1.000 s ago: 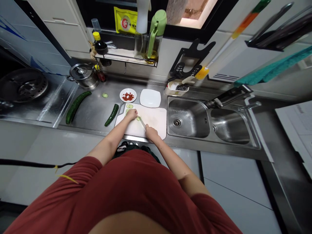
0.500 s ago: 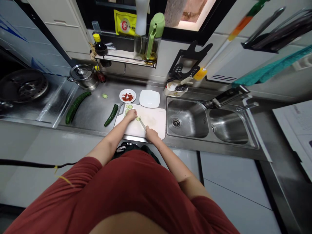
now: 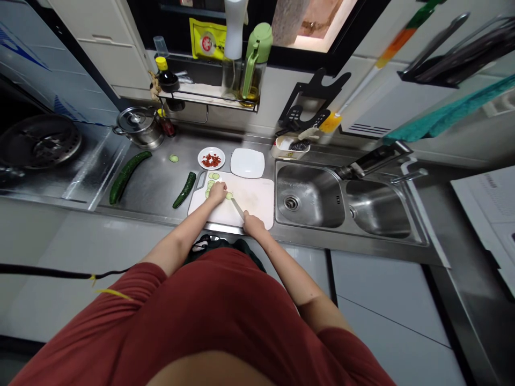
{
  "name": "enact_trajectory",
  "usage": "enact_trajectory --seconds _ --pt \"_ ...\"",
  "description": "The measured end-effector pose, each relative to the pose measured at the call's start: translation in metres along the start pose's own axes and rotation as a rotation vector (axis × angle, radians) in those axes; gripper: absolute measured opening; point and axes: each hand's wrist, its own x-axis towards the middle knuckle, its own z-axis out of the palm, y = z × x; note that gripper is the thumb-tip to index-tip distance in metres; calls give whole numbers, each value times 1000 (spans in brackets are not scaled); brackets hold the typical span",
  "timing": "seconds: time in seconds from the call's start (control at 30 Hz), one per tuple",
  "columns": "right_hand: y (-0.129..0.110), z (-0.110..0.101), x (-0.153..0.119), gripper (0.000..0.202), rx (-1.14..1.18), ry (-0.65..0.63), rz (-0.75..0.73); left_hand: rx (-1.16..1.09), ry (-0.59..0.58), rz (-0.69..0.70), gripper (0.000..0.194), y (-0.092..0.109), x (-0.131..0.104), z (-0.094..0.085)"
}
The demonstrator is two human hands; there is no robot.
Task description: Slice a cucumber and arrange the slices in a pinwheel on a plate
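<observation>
My right hand (image 3: pixel 253 224) is closed round the handle of a knife (image 3: pixel 237 207), whose blade points up and left over a white cutting board (image 3: pixel 253 187). At the blade's tip lies a pale green cucumber slice (image 3: pixel 229 195). My left hand (image 3: pixel 218 193) rests on the board just left of that slice, its fingers bent together; what they hold, if anything, is hidden. Several cucumber slices (image 3: pixel 210 184) lie beside and behind it. Left of the board is a shorter cucumber piece (image 3: pixel 184 190), and farther left a long cucumber (image 3: pixel 127 178).
Behind the board stand a white plate of red pieces (image 3: pixel 211 159) and a square white plate (image 3: pixel 247 163). A double sink (image 3: pixel 309 195) is on the right. A lidded pot (image 3: pixel 140 127) stands at the back left, with a pan (image 3: pixel 38 142) beyond it.
The knife and my right hand have shifted very slightly right. My left hand has moved a little, and more of the slices beside it show.
</observation>
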Motion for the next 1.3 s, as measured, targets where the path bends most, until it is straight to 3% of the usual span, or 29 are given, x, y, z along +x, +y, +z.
enact_trajectory --seconds 0.2,0.5,0.93,1.3 --pt "12 -4 -3 29 57 46 -23 7 59 101 26 -1 -20 3" --pt "25 -7 1 36 143 186 175 19 82 164 25 -1 -31 7" --pt "19 -17 6 37 92 194 163 -167 27 -22 13 11 -34 -2" --pt "18 -16 7 37 63 196 145 -399 160 -145 11 -15 -63 -3"
